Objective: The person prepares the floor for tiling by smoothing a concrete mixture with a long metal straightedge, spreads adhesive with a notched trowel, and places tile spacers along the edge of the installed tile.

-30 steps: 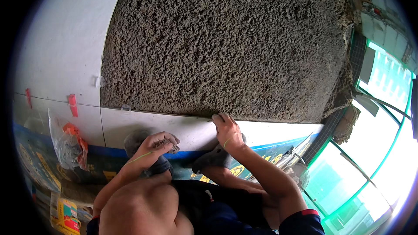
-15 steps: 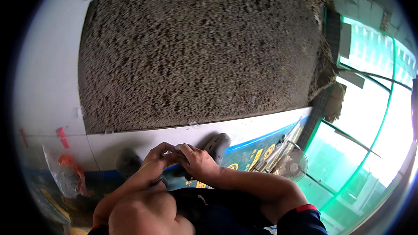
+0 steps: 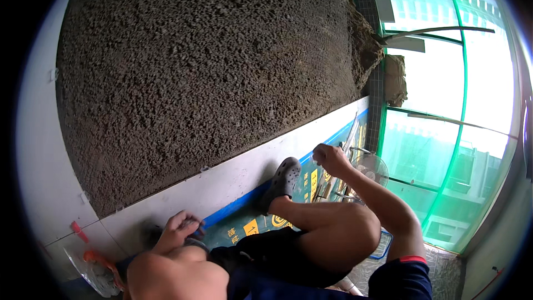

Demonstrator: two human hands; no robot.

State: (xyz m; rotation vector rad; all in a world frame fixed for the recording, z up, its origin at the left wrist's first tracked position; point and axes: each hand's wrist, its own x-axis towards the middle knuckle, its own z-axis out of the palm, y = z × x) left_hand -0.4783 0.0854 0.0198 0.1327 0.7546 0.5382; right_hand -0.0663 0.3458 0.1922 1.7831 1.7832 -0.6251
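My right hand (image 3: pixel 332 160) is stretched forward over the green floor covering, near several long-handled tools (image 3: pixel 327 189). Its fingers are curled together; something small and whitish seems to show at the fingertips, too small to name. Close to my left knee, my left hand (image 3: pixel 182 230) hangs above my left shoe, fingers bent inward, and what they hold, if anything, cannot be made out. Before me lies a bed of rough grey-brown mortar (image 3: pixel 211 78), bordered by white tiles (image 3: pixel 166 189) with small clear clips at the edge.
A round fan (image 3: pixel 369 169) stands on the right beside the tools. My grey clog (image 3: pixel 283 180) rests by the blue strip along the tiles. A clear plastic bag with orange contents (image 3: pixel 100 269) lies at lower left. Green netting (image 3: pixel 422 144) covers the opening at right.
My hands were together in front of me; now they are apart. The right one has reached out right toward the tools, the left has dropped near my knee. The view has swung right.
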